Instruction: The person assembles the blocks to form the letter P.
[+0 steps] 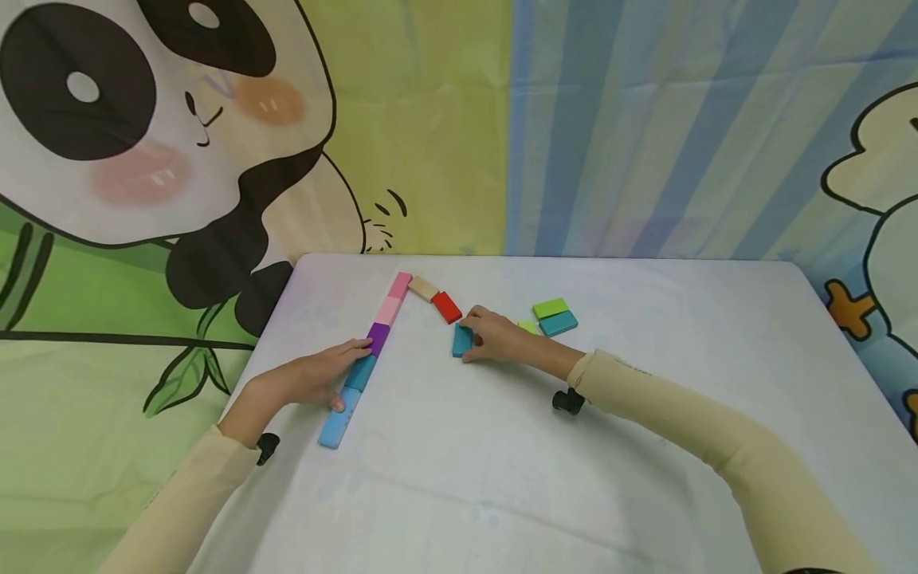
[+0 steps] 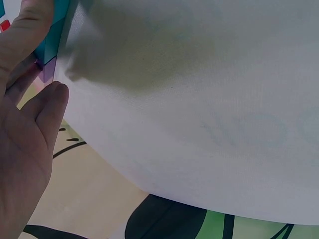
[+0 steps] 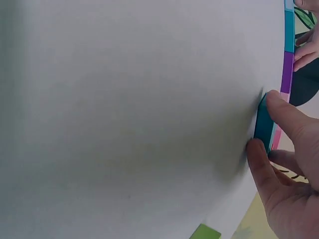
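Observation:
A straight row of flat coloured blocks lies on the table, with a pink block (image 1: 400, 285), a purple block (image 1: 378, 338), a teal block (image 1: 361, 372) and a light blue block (image 1: 339, 420) in it. My left hand (image 1: 308, 379) lies along its left side, fingertips touching the row near the purple block and thumb at the light blue one. My right hand (image 1: 497, 336) pinches a separate teal block (image 3: 264, 124) by its ends, between thumb and fingers. In the head view, that block sits just below a red block (image 1: 447, 307), which meets a tan block (image 1: 424, 288) slanting from the row's top.
Right of the right hand, a green block (image 1: 550, 308) and another teal block (image 1: 559, 323) lie side by side. A second green block (image 1: 527, 327) is partly hidden by the right wrist. A printed panda curtain (image 1: 423, 127) hangs behind the white table (image 1: 502, 478).

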`<move>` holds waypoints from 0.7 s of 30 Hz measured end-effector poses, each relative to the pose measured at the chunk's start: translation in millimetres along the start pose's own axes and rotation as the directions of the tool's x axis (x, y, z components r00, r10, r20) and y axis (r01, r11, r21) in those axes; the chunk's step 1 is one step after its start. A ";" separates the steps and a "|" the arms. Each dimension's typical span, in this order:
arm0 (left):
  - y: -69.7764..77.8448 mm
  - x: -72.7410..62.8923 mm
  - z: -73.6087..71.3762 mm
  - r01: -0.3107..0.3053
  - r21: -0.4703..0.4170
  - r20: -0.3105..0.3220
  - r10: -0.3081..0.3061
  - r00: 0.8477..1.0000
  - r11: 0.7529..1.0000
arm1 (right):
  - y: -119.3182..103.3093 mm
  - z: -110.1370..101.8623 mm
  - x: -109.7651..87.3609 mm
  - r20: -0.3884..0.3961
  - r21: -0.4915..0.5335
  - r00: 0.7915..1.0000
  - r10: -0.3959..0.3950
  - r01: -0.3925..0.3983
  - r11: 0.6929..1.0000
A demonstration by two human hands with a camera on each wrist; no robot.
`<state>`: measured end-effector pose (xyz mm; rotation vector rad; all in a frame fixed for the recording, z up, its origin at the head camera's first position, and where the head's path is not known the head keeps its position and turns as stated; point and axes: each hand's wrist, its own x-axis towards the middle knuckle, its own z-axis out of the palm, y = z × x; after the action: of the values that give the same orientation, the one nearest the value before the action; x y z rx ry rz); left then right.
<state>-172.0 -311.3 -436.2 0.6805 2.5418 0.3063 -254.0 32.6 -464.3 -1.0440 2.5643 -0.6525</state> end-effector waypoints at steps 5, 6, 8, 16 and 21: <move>1.1 -0.7 -0.7 0.009 -0.008 0.007 -0.009 1.000 1.000 | -9.7 4.3 2.8 -0.051 -0.010 0.997 0.058 -0.059 0.998; 1.1 -0.8 -0.8 0.009 -0.008 0.008 -0.009 1.000 1.000 | -11.4 5.0 3.5 -0.056 -0.011 0.996 0.074 -0.075 0.997; 1.7 -0.9 -1.0 0.010 -0.006 0.010 -0.010 1.000 1.000 | -14.0 6.5 4.8 -0.063 -0.015 0.992 0.108 -0.109 0.994; 2.8 -0.7 -1.3 0.014 0.006 0.007 -0.014 1.000 1.000 | -18.4 9.1 9.1 -0.089 -0.003 0.981 0.173 -0.174 0.985; 5.0 -1.3 -2.0 0.014 -0.018 0.002 -0.014 1.000 1.000 | -19.1 8.4 7.2 -0.080 0.010 0.983 0.163 -0.163 0.987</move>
<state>-170.0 -307.8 -432.4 0.6557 2.5374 0.3231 -244.3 12.9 -462.4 -0.8107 2.6816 -0.6677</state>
